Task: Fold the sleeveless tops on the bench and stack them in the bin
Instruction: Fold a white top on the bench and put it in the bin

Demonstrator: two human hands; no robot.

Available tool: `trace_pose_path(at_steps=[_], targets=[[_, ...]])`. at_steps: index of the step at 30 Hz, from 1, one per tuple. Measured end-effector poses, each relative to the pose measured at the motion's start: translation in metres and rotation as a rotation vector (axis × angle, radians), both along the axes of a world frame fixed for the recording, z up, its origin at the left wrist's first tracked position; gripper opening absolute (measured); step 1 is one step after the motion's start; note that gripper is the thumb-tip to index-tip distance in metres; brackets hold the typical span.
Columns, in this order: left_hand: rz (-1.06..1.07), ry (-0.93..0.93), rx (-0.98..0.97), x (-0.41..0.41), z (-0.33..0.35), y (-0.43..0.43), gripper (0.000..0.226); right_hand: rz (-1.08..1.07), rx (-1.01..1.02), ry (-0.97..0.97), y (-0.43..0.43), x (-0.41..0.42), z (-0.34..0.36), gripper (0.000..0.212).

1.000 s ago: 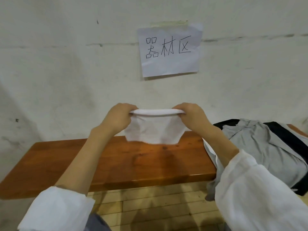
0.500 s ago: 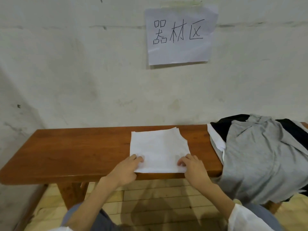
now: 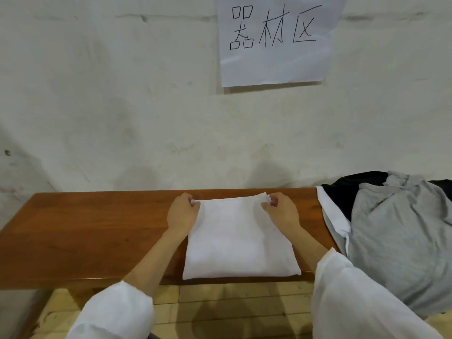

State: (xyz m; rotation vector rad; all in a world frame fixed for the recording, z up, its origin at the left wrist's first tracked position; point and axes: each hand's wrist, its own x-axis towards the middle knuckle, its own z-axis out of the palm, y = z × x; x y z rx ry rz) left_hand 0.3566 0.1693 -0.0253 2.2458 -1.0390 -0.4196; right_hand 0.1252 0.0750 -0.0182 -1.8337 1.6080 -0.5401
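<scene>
Head view, looking down: folded white top [image 3: 241, 238] lying flat on the wooden bench [image 3: 97, 228], about mid-bench and square to it. Roughly rectangular, with the long axis seemingly running from the bench's front edge toward the wall [image 3: 122, 106]. Near edge level with the front lip of the bench, perhaps just over it; far edge short of the wall. Which end is the neck and which the hem: cannot tell, folded over.

Left hand [image 3: 182, 214] at the far left corner of the top, fingers curled in and pressed together, pinching the cloth edge against the thumb. Right hand [image 3: 281, 212] at the far right corner, mirrored: fingers bent, tips closed on the corner of the fabric. Both forearms laid along the sides of the top, white sleeves [image 3: 115, 314] pushed up toward the elbows.

To the right on the same bench, apart from the folded top, a loose heap of clothing: grey top [image 3: 396, 236] uppermost and draped over the front edge, dark garment [image 3: 352, 189] beneath, a strip of white fabric [image 3: 332, 216] showing at the heap's left edge.

On the wall above, a sheet of white paper [image 3: 276, 67], handwritten in black: 器材区.

Below the bench, pale wood-plank floor [image 3: 220, 304].
</scene>
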Motion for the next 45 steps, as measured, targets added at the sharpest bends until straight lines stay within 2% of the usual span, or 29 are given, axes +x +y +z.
trace_pose_path(at_steps=[6, 9, 11, 14, 16, 17, 20, 22, 23, 24, 26, 27, 29, 31, 33, 34, 36, 38, 39, 42, 45], targets=[[0.082, -0.045, -0.120, -0.004, -0.014, -0.004, 0.001, -0.143, -0.119, -0.049, 0.002, 0.004, -0.021, 0.018], [0.110, -0.084, -0.307, -0.008, -0.006, 0.000, 0.005, -0.198, -0.266, -0.099, 0.005, 0.008, -0.015, 0.013], [0.126, -0.112, -0.362, -0.005, 0.000, -0.005, 0.005, -0.221, -0.345, -0.111, -0.001, 0.013, -0.008, 0.010], [0.091, -0.107, -0.229, 0.001, 0.003, -0.017, 0.004, -0.176, -0.317, -0.053, -0.013, 0.021, -0.006, 0.009], [0.062, -0.102, -0.127, 0.001, -0.002, -0.017, 0.003, -0.106, -0.276, 0.088, -0.016, 0.022, -0.010, 0.013], [0.043, -0.158, -0.082, 0.000, -0.006, -0.014, 0.010, -0.071, -0.289, 0.174, -0.013, 0.022, -0.012, 0.016], [-0.091, -0.453, -0.110, -0.022, -0.016, 0.003, 0.029, 0.066, -0.507, 0.231, 0.010, 0.018, -0.015, 0.024], [-0.283, -0.499, -0.074, -0.047, -0.015, 0.022, 0.040, 0.224, -0.654, 0.222, 0.034, 0.014, -0.019, 0.026], [-0.374, -0.498, 0.028, -0.057, -0.016, 0.030, 0.055, 0.302, -0.644, 0.258, 0.046, 0.012, -0.023, 0.032], [-0.439, -0.502, 0.133, -0.064, -0.018, 0.040, 0.075, 0.367, -0.557, 0.325, 0.057, 0.009, -0.025, 0.048], [-0.459, -0.506, 0.277, -0.067, -0.029, 0.049, 0.103, 0.478, -0.350, 0.453, 0.069, -0.001, -0.030, 0.092], [-0.438, -0.509, 0.304, -0.066, -0.033, 0.050, 0.107, 0.499, -0.283, 0.492, 0.071, -0.005, -0.034, 0.102], [-0.407, -0.512, 0.330, -0.063, -0.033, 0.048, 0.109, 0.507, -0.252, 0.534, 0.070, -0.009, -0.038, 0.105], [-0.409, -0.462, 0.353, -0.063, -0.027, 0.047, 0.107, 0.537, -0.196, 0.533, 0.068, -0.009, -0.030, 0.097], [-0.369, -0.372, 0.345, -0.063, -0.018, 0.052, 0.087, 0.534, -0.117, 0.466, 0.064, -0.012, -0.018, 0.070], [-0.287, -0.348, 0.300, -0.062, -0.014, 0.057, 0.075, 0.474, -0.118, 0.400, 0.064, -0.018, -0.012, 0.060], [-0.066, -0.344, 0.227, -0.058, -0.009, 0.069, 0.061, 0.213, -0.150, 0.265, 0.067, -0.034, -0.008, 0.050], [0.074, -0.236, 0.229, -0.054, -0.005, 0.079, 0.055, -0.005, -0.057, 0.190, 0.067, -0.052, -0.007, 0.040], [0.107, -0.161, 0.227, -0.053, -0.004, 0.081, 0.055, -0.044, 0.028, 0.178, 0.066, -0.058, -0.005, 0.039], [0.082, -0.079, 0.294, -0.050, 0.000, 0.083, 0.060, -0.011, 0.228, 0.165, 0.064, -0.061, 0.004, 0.040], [0.033, 0.006, 0.351, -0.048, 0.004, 0.077, 0.055, 0.032, 0.301, 0.201, 0.067, -0.049, 0.007, 0.031]])
